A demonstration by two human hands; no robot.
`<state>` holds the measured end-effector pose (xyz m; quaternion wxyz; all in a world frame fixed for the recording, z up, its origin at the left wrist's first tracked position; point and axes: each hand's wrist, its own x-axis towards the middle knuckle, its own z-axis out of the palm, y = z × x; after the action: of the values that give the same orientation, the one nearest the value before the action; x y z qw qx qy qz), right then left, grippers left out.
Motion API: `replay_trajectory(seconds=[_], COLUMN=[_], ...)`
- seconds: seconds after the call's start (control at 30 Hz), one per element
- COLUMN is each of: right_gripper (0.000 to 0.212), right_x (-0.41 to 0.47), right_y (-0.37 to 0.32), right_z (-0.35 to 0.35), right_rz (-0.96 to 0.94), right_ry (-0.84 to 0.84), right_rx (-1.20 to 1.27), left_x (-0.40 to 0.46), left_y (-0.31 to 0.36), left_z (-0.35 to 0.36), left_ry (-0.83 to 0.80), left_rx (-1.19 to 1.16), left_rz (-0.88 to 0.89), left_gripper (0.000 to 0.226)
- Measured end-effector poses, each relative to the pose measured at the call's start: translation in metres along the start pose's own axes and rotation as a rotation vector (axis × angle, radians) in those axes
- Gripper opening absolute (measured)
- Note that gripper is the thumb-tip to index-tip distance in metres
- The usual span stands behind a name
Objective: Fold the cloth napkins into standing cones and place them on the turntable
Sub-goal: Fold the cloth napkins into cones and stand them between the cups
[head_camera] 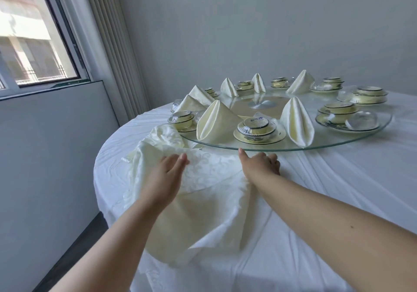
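A pile of unfolded cream napkins (203,192) lies on the table's near left part and hangs over its edge. My left hand (168,170) rests flat on top of the pile with straight fingers. My right hand (259,164) presses down at the pile's right edge, just below the rim of the glass turntable (338,144); its fingers curl under and I cannot tell whether they pinch cloth. Several folded napkin cones stand around the turntable, the nearest ones a cone (214,120) at front left and a cone (296,121) at front right.
Wrapped sets of yellow bowls and plates (258,129) alternate with the cones around the turntable. A white tablecloth (338,190) covers the round table. A window (33,32) and grey wall are on the left, with dark floor below.
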<state>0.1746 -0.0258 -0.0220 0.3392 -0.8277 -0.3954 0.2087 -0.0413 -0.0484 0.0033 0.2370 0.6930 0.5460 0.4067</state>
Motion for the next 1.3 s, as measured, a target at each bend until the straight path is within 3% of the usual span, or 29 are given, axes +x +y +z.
replay_trajectory(seconds=[0.03,0.1,0.17,0.3,0.43,0.6,0.83,0.93,1.0,1.07,1.13,1.2,1.3], right_gripper=[0.069,0.058,0.050,0.038,0.018,0.029,0.030,0.042,0.045,0.047,0.060,0.068,0.038], right_x=[-0.001,-0.002,-0.003,-0.010,-0.012,-0.007,0.024,0.020,0.005,-0.013,-0.030,-0.035,-0.031], right_y=[0.002,0.005,0.004,0.007,0.046,0.105,0.157,0.162,0.150,0.137,0.129,0.129,0.129], right_z=[-0.001,0.002,0.003,-0.021,-0.083,-0.187,-0.261,-0.244,-0.222,-0.200,-0.181,-0.167,-0.156], right_rz=[-0.020,-0.097,-0.178,-0.198,-0.241,-0.166,-0.011,-0.182,-0.366,-0.378,-0.336,-0.342,-0.368], right_ry=[0.019,0.024,0.017,0.099,0.139,0.288,0.428,0.459,0.325,-0.027,-0.327,-0.392,-0.319], right_rx=[-0.058,-0.127,-0.026,0.373,0.457,0.131,-0.426,-0.716,-0.596,-0.397,-0.412,-0.516,-0.525], left_x=[0.006,0.019,0.026,0.029,0.019,-0.005,-0.024,-0.026,-0.027,-0.027,-0.031,-0.037,-0.035], left_y=[-0.009,-0.025,-0.035,-0.037,-0.011,0.025,0.045,0.041,0.039,0.039,0.039,0.040,0.040], left_z=[-0.003,-0.008,-0.009,-0.007,0.002,0.030,0.074,0.084,0.086,0.084,0.081,0.075,0.063], left_ry=[0.085,0.105,0.032,0.000,-0.095,-0.363,-0.486,-0.547,-0.541,-0.537,-0.536,-0.516,-0.403], left_rx=[0.281,0.540,0.541,0.478,0.435,0.278,0.269,0.377,0.468,0.515,0.543,0.570,0.484], left_rz=[0.041,0.015,-0.030,0.059,0.152,0.182,0.302,0.371,0.448,0.464,0.476,0.503,0.390], left_gripper=[0.034,0.038,0.042,0.044,0.040,0.047,0.040,0.043,0.048,0.053,0.056,0.057,0.055])
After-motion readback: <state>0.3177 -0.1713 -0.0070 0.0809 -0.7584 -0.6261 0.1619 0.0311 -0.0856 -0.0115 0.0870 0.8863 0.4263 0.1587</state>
